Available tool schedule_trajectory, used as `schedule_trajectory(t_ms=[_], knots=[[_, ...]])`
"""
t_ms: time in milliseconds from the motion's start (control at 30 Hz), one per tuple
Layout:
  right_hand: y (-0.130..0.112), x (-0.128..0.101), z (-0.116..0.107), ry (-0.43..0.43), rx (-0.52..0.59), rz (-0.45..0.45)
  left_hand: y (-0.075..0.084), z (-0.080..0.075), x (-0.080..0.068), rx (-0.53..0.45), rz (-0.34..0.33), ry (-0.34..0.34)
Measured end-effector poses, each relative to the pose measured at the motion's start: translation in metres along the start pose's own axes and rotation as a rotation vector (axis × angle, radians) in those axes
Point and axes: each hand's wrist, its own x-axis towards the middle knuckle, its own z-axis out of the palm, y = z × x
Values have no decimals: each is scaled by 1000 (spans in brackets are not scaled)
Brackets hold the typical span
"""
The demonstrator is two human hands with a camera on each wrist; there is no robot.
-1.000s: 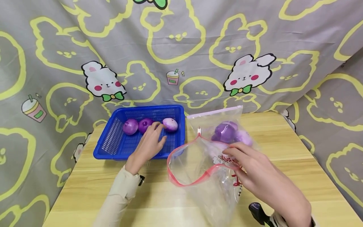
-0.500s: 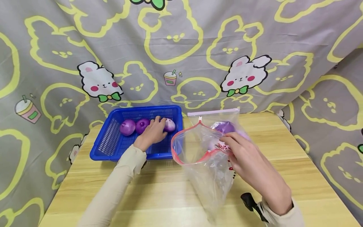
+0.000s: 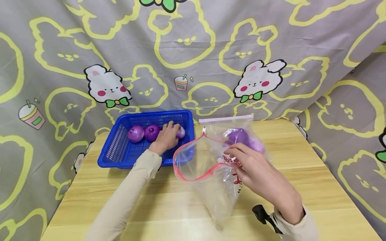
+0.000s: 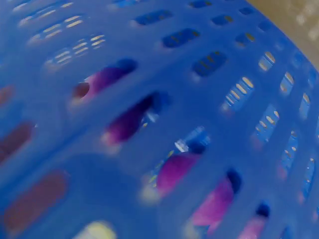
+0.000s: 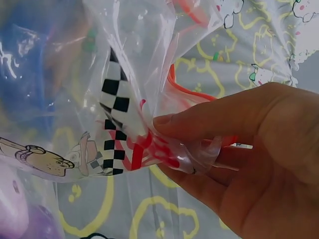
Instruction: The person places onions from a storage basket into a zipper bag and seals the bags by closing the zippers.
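In the head view my left hand (image 3: 167,136) reaches into the blue basket (image 3: 105,160), fingers curled over a pale purple onion (image 3: 181,132) that it partly hides. Two darker purple onions, one at the left (image 3: 136,134) and one in the middle (image 3: 152,133), lie beside it. My right hand (image 3: 256,170) pinches the rim of a clear zip bag (image 3: 208,187) with a red seal, its mouth spread wide toward the basket. In the right wrist view, thumb and fingers grip the bag's printed plastic (image 5: 164,149). Basket slots fill the left wrist view, with purple showing through.
A second clear bag (image 3: 211,125) with a pale lilac seal lies behind the held one, with several purple onions (image 3: 239,136) inside. Everything stands on a wooden table (image 3: 301,187), against a patterned grey curtain (image 3: 205,50) at the back.
My left hand has moved right within the basket, from above the onions onto the pale one. The right hand and its bag have shifted slightly left, the bag's mouth staying spread.
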Motion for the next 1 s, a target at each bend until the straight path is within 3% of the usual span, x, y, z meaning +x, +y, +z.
schedule_trajectory(t_ms=[200, 367, 467, 700, 1000], knots=[[-7, 4, 8, -25, 37, -17, -8, 7, 5, 59, 4, -1], [-14, 8, 14, -15, 48, -55, -15, 4, 2, 33, -10, -24], [-19, 10, 17, -30, 74, -61, -21, 1, -2, 9, 21, -11], [-26, 13, 21, -32, 83, -56, -31, -15, -13, -85, 128, 89], [-21, 15, 21, -25, 49, -24, -32, -50, -53, -190, 120, 276]])
